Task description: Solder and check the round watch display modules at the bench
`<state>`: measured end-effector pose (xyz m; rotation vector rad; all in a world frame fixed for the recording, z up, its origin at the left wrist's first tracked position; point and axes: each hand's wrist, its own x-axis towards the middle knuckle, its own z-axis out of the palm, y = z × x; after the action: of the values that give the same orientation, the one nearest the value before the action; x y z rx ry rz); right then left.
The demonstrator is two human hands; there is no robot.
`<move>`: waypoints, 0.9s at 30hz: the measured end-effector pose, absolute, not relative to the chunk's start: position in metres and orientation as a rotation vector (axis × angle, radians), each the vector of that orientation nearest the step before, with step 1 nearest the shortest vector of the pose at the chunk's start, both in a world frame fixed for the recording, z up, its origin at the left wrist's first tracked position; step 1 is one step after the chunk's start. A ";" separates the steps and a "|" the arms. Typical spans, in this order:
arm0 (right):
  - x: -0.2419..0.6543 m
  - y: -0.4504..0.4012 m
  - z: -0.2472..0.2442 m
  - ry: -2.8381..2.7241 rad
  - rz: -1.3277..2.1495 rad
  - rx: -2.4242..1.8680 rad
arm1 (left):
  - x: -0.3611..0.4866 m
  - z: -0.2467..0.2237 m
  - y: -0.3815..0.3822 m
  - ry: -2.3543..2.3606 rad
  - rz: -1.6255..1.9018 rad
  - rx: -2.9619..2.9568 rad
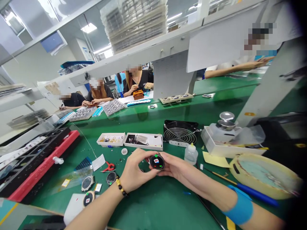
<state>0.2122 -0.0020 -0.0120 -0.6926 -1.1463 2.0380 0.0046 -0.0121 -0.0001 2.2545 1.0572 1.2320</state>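
A round smartwatch face [157, 162] with a lit dark screen is held up between both hands above the green bench. My left hand [135, 167] grips its left edge between thumb and fingers. From the other side, my right hand [174, 164] has its fingers closed on the right edge. A bead bracelet circles the left wrist and a blue band the right forearm. Left of my hands lie a watch [87, 183], a second one [111, 178] partly behind my wrist, and a lit one [88, 198] near a small silver battery [98, 187].
Beyond my hands stand two white parts trays [144, 147], a black fan [181, 132] and a clear bottle [191, 155]. Red tweezers or clips [109, 166] lie left; a blue-handled tool [257, 194] and yellow dish [266, 190] lie right. Several co-workers sit across the bench.
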 end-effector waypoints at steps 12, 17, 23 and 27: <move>0.212 0.003 -0.027 -1.211 1.978 -0.598 | 0.006 -0.001 -0.013 1.056 1.238 2.254; 0.213 0.004 -0.027 -1.228 1.973 -0.606 | 0.006 -0.001 -0.012 1.051 1.233 2.267; 0.213 0.003 -0.025 -1.241 1.974 -0.604 | 0.006 -0.001 -0.013 1.057 1.248 2.271; 0.213 0.003 -0.024 -1.249 1.971 -0.611 | 0.007 0.000 -0.013 1.039 1.254 2.290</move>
<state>0.2130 0.0031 -0.0242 -0.6114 -1.2495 1.9714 0.0066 -0.0128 0.0001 2.2895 1.0394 1.2541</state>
